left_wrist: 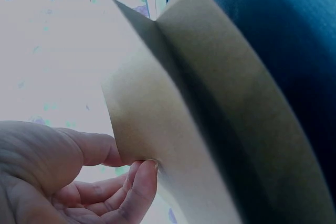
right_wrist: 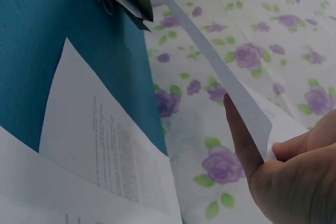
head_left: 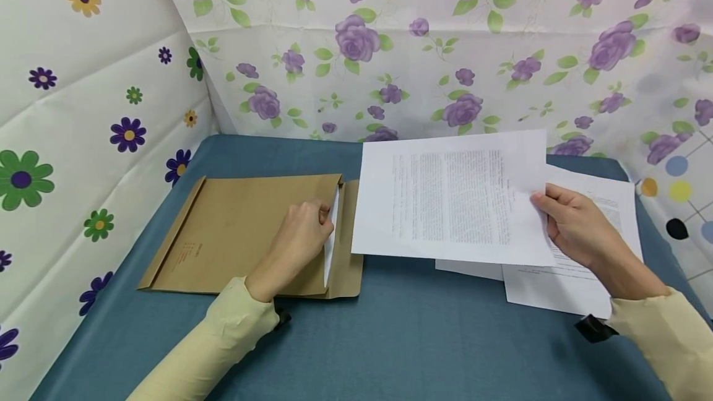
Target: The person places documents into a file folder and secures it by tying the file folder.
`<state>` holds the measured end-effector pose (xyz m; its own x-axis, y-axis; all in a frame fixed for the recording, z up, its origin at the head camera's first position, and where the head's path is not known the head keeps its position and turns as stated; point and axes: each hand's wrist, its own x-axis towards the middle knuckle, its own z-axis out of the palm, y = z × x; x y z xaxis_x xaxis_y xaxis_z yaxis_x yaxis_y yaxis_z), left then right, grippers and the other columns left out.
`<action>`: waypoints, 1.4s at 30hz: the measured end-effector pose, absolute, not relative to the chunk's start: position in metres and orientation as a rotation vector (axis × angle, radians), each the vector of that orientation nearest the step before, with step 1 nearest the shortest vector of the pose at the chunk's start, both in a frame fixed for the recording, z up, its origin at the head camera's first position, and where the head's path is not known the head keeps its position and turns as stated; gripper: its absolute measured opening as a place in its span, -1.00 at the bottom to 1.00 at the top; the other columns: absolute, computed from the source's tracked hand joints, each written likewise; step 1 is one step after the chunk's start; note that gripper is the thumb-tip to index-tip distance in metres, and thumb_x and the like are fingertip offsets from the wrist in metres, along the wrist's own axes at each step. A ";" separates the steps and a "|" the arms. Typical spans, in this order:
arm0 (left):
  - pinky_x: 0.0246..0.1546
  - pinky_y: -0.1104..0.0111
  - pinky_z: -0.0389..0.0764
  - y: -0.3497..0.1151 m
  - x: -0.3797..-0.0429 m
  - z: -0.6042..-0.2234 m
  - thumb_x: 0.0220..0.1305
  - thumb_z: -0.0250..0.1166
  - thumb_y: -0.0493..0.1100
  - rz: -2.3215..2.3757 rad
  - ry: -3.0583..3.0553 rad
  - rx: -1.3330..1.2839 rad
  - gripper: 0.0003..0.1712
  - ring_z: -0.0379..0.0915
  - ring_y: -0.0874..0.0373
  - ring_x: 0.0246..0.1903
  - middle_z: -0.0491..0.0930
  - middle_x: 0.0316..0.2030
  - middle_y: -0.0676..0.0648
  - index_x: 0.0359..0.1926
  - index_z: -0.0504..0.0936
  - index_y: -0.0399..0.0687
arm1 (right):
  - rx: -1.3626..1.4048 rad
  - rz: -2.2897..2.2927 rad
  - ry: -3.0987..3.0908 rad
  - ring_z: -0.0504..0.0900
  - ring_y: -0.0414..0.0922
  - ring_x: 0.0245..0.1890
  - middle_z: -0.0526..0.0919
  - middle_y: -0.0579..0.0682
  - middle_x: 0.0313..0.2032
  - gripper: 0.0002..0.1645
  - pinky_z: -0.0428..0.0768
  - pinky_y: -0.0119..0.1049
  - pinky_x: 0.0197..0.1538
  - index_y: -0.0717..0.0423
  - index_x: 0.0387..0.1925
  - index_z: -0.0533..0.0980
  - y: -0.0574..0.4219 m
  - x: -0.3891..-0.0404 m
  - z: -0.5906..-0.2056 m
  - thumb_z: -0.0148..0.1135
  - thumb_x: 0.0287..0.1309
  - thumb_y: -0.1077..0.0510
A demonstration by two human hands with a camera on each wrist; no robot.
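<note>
A brown kraft envelope (head_left: 245, 234) lies on the left half of the table, its flap (head_left: 349, 240) folded out to the right. White paper (head_left: 331, 246) shows inside its mouth. My left hand (head_left: 301, 234) pinches the upper layer at the mouth between thumb and fingers; the left wrist view shows the brown edge (left_wrist: 139, 124) lifted in that grip. With my right hand (head_left: 576, 221) I hold a printed sheet (head_left: 451, 197) by its right edge, thumb on top and fingers beneath. The sheet hangs above the table, its left edge overlapping the flap in the head view.
More printed sheets (head_left: 574, 283) lie on the blue tablecloth (head_left: 434, 333) at the right, partly under the held sheet. A floral cloth (head_left: 312, 36) hangs behind the table, and another flowered cloth (head_left: 72, 122) stands along the left side.
</note>
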<state>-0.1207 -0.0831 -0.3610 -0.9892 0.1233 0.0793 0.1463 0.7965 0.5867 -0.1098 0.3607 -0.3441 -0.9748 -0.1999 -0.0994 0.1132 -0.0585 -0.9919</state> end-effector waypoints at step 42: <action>-0.45 0.33 0.54 -0.082 -0.122 -0.365 0.29 0.27 -0.43 -1.020 -2.958 -0.189 -0.74 0.51 0.07 -0.44 0.66 -0.28 -0.19 -0.02 0.69 -0.42 | 0.027 -1.868 2.018 0.69 -0.14 0.04 0.55 -0.03 0.21 -0.30 0.72 -0.15 -0.09 0.37 0.55 0.06 0.316 -0.090 -0.372 -0.10 0.64 0.04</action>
<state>-0.1216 -0.0816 -0.3648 -0.9927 0.1113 0.0457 0.1158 0.7809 0.6139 -0.0902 0.3158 -0.3723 -0.9239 -0.2455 -0.2934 0.2737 0.1119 -0.9553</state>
